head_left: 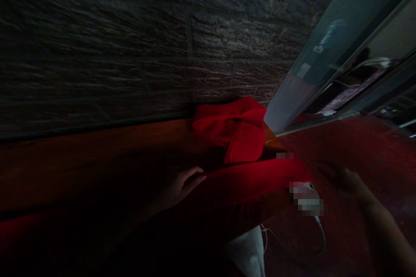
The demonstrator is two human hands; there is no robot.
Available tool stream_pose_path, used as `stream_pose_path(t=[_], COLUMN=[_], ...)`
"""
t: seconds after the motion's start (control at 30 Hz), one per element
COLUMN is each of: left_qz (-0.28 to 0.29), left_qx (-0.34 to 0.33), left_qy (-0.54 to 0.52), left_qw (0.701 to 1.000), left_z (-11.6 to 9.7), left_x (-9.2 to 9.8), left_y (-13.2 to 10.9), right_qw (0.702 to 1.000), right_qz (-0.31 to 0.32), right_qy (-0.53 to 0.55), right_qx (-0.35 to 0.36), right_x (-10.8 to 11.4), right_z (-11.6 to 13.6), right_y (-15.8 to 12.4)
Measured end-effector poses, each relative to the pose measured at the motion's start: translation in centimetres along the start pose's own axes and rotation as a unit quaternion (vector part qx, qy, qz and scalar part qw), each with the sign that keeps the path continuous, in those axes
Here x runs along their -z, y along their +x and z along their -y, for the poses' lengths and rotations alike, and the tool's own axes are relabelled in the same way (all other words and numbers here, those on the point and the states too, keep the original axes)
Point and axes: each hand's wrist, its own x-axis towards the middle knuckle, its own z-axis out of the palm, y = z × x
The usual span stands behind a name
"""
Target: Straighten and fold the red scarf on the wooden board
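A dark, brick-patterned wall (130, 43) ran along the back of the scene, and a wooden bench (97, 156) stood against it, its left half lost in shadow. Along the bench's front edge lay a flat red band of cloth (253, 177), reaching from the dim left side to the right end.

Near the middle of that front edge the left hand (180, 188) rested on the band. Its fingers (195, 178) were stretched out loosely and close together, pointing toward the right end. They lay flat on the fabric rather than curling around it, though the shadow hid the palm and thumb.

Just beyond the fingertips, at the bench's back right corner, sat a crumpled red cloth (235, 127), bunched up against the wall and touching the band's far edge. Below the bench's right end a piece of white fabric (248, 251) hung down. A white cable (320, 233) looped beside it over the red floor (357, 147).

A tilted glass pane (312, 52) in a pale frame rose from behind the right corner of the bench.

Farther right, well apart from the bench and both cloths, the right hand (346, 179) hung over the floor, its forearm running to the lower right corner. It was dark and blurred, so I could not tell how its fingers were set, and nothing could be made out in it.
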Motion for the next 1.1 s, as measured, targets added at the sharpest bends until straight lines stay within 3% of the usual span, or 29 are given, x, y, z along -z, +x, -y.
stream_pose_path(t=[0.07, 0.13, 0.23, 0.3, 0.4, 0.57, 0.73, 0.9, 1.1], left_qz=[-0.014, -0.02, -0.016, -0.015, -0.022, -0.028, -0.002, 0.009, -0.007], left_qx=[-0.007, -0.01, -0.009, -0.015, -0.023, -0.016, -0.022, -0.034, -0.014], left_qy=[-0.007, -0.013, -0.016, -0.012, -0.019, -0.026, -0.068, -0.086, -0.1], left_qw=[1.0, 1.0, 1.0, 1.0, 0.999, 0.999, 0.997, 0.996, 0.995], left_z=[0.4, 0.5, 0.1, -0.1, 0.1, 0.6, 0.0, -0.3, -0.2], left_x=[-0.5, -0.7, -0.3, 0.0, 0.2, 0.6, 0.9, 0.2, 0.1], left_y=[-0.1, 0.0, 0.0, 0.0, 0.1, 0.4, 0.4, 0.6, 0.8], right_qw=[1.0, 0.995, 0.974, 0.97, 0.973, 0.965, 0.954, 0.936, 0.926], right_qz=[-0.014, 0.02, 0.092, 0.091, 0.088, 0.147, 0.11, 0.181, 0.205], right_qy=[0.017, 0.066, 0.073, 0.067, 0.066, 0.101, 0.178, 0.228, 0.273], right_qx=[-0.004, 0.074, 0.192, 0.216, 0.204, 0.19, 0.215, 0.199, 0.161], right_x=[2.0, 2.2, -0.1, -1.8, -3.2, -2.9, -2.3, -1.8, -2.1], right_z=[4.9, 10.7, 17.7, 19.9, 20.1, 18.8, 19.1, 19.6, 19.2], right_y=[0.5, 1.1, 2.2, 2.9, 3.8, 4.0, 3.6, 4.1, 4.7])
